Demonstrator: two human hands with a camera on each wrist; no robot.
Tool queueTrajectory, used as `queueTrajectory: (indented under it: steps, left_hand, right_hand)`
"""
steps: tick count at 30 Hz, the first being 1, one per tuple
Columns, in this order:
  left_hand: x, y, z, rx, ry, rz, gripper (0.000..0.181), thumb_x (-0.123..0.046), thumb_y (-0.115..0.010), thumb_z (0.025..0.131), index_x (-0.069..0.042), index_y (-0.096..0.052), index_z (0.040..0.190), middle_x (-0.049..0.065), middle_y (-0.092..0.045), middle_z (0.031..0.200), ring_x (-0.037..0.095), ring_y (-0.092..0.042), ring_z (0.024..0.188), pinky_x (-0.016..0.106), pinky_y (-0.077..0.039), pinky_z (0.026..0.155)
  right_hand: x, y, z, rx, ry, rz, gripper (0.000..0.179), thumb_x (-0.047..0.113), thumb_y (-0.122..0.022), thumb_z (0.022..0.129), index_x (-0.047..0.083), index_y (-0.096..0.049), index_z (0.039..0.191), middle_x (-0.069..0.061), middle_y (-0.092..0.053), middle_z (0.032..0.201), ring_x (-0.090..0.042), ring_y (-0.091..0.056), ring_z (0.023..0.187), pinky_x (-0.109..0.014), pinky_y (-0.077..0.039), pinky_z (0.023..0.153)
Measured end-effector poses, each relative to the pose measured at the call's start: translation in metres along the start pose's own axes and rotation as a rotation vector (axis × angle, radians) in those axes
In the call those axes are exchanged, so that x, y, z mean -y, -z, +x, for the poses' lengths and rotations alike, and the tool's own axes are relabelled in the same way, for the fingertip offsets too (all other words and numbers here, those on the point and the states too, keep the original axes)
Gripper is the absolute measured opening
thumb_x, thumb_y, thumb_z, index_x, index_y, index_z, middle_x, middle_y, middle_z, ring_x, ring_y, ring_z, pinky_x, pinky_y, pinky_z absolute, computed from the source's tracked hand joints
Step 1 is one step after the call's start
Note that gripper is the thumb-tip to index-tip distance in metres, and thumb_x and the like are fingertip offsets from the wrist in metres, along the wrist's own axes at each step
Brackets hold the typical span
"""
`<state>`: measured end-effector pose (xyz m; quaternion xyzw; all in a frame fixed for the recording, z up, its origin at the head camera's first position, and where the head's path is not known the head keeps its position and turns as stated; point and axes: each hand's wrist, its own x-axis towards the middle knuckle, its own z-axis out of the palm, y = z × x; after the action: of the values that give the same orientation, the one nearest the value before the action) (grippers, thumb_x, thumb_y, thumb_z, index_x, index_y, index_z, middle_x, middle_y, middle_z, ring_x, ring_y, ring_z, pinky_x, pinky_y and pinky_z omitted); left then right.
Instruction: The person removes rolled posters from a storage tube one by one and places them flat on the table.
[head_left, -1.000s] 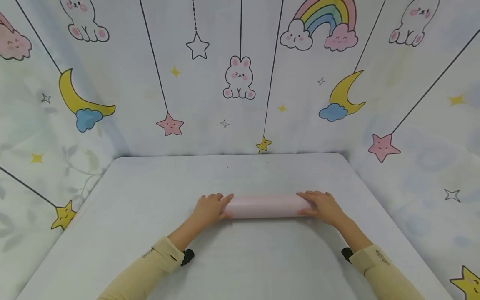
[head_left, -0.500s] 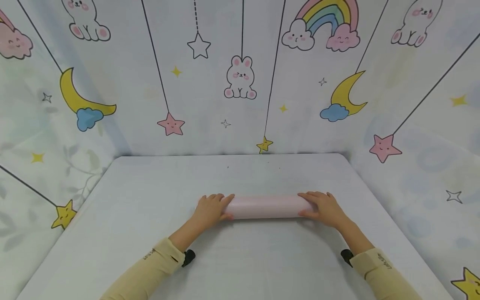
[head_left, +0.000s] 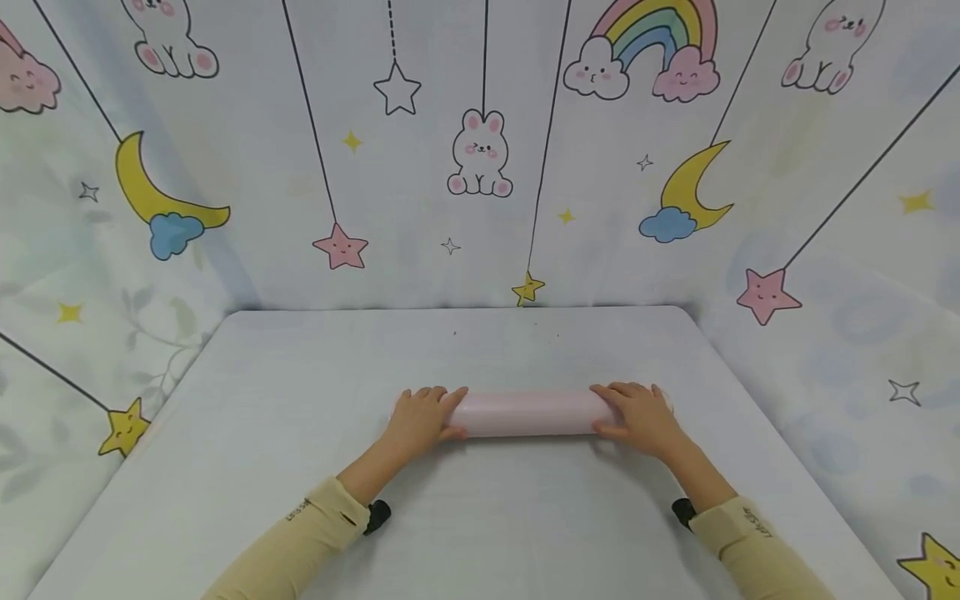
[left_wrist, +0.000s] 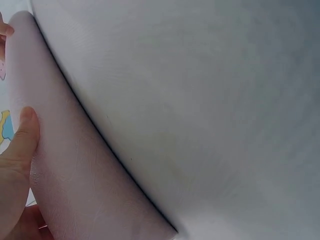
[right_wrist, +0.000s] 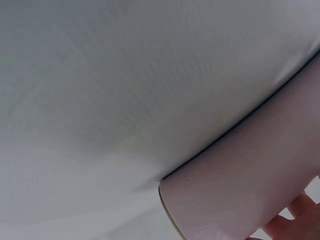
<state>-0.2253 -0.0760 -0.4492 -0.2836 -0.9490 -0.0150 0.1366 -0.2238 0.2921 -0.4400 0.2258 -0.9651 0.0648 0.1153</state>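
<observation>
A pale pink rolled-up mat (head_left: 528, 414) with a leather-like grain lies crosswise on the white table. My left hand (head_left: 420, 417) grips its left end, thumb on the near side and fingers over the far side. Toward the other end, my right hand (head_left: 641, 419) holds the roll in the same manner. In the left wrist view, the left thumb (left_wrist: 25, 132) presses the mat's surface (left_wrist: 85, 165). The right wrist view has the roll (right_wrist: 245, 170) with a thin tan edge at its end, and part of the right hand's fingers (right_wrist: 295, 225) behind it.
The white tabletop (head_left: 322, 358) spreads around the roll on all sides. Its back edge meets a fabric backdrop (head_left: 420, 183) printed with bunnies, moons and stars, which also hangs along both sides. Dark wrist cameras show by both cuffs.
My right hand and forearm have shifted slightly left along the roll, and a bit of its right end now shows beyond the hand. The left hand and the mat stay almost still.
</observation>
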Motion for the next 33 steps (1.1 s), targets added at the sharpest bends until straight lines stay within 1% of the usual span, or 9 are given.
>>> queueTrajectory:
  steps: [5,10,13,16,20,25,28,33]
  left_hand:
    - [-0.001,-0.001,0.000,-0.005,-0.007,0.031,0.069,-0.058,-0.057,0.075,-0.017,-0.050,0.130,0.010,-0.060,0.107,0.029,-0.058,0.096,0.045,-0.044,0.070]
    - [-0.001,-0.003,-0.002,-0.037,-0.024,0.077,0.069,-0.059,-0.055,0.075,-0.016,-0.050,0.130,0.010,-0.060,0.105,0.029,-0.059,0.094,0.044,-0.045,0.068]
    - [-0.002,-0.003,-0.002,-0.052,-0.028,0.087,0.070,-0.060,-0.055,0.075,-0.016,-0.050,0.129,0.011,-0.060,0.105,0.030,-0.059,0.093,0.045,-0.045,0.068]
    - [-0.003,-0.002,-0.003,-0.047,-0.026,0.073,0.070,-0.059,-0.056,0.075,-0.016,-0.050,0.129,0.011,-0.060,0.105,0.031,-0.058,0.093,0.046,-0.045,0.069]
    - [-0.003,-0.001,-0.003,-0.032,-0.018,0.053,0.071,-0.058,-0.058,0.074,-0.015,-0.050,0.129,0.013,-0.059,0.105,0.032,-0.058,0.094,0.047,-0.044,0.069]
    - [-0.003,0.000,-0.003,-0.042,-0.014,0.051,0.071,-0.058,-0.058,0.074,-0.014,-0.050,0.129,0.013,-0.060,0.105,0.032,-0.058,0.093,0.045,-0.043,0.068]
    - [-0.003,-0.001,-0.003,-0.044,-0.015,0.060,0.071,-0.058,-0.058,0.074,-0.015,-0.050,0.129,0.013,-0.060,0.105,0.032,-0.058,0.094,0.045,-0.043,0.068]
    - [-0.004,-0.002,-0.003,-0.044,-0.020,0.065,0.071,-0.058,-0.058,0.074,-0.015,-0.050,0.129,0.013,-0.059,0.105,0.032,-0.058,0.093,0.046,-0.044,0.069]
  right_hand:
    - [0.007,-0.002,0.003,0.028,-0.007,-0.023,0.062,0.049,-0.065,0.077,0.011,-0.055,0.125,-0.016,-0.056,0.114,-0.041,-0.049,0.107,-0.068,-0.028,0.086]
    - [0.017,-0.004,0.009,0.066,-0.012,-0.023,0.065,0.052,-0.063,0.079,0.010,-0.053,0.127,-0.017,-0.055,0.117,-0.041,-0.047,0.110,-0.067,-0.027,0.089]
    - [0.025,-0.003,0.011,0.074,0.000,-0.021,0.065,0.052,-0.062,0.079,0.009,-0.053,0.127,-0.018,-0.055,0.117,-0.042,-0.047,0.109,-0.067,-0.028,0.088]
    - [0.031,-0.004,0.014,0.090,0.006,-0.038,0.064,0.051,-0.062,0.080,0.010,-0.052,0.128,-0.018,-0.055,0.117,-0.042,-0.047,0.109,-0.067,-0.028,0.087]
    - [0.036,-0.008,0.016,0.091,0.029,-0.068,0.062,0.049,-0.062,0.081,0.012,-0.050,0.130,-0.017,-0.054,0.118,-0.041,-0.048,0.109,-0.067,-0.029,0.087]
    - [0.045,-0.013,0.022,0.074,0.070,-0.078,0.061,0.047,-0.061,0.083,0.014,-0.048,0.132,-0.017,-0.053,0.119,-0.040,-0.048,0.109,-0.066,-0.030,0.087]
    - [0.055,-0.016,0.028,0.080,0.093,-0.092,0.060,0.046,-0.061,0.083,0.014,-0.047,0.133,-0.016,-0.053,0.119,-0.040,-0.048,0.109,-0.065,-0.031,0.087]
    - [0.075,-0.022,0.038,0.108,0.135,-0.121,0.059,0.048,-0.056,0.086,0.016,-0.044,0.134,-0.016,-0.053,0.119,-0.038,-0.049,0.108,-0.062,-0.034,0.086]
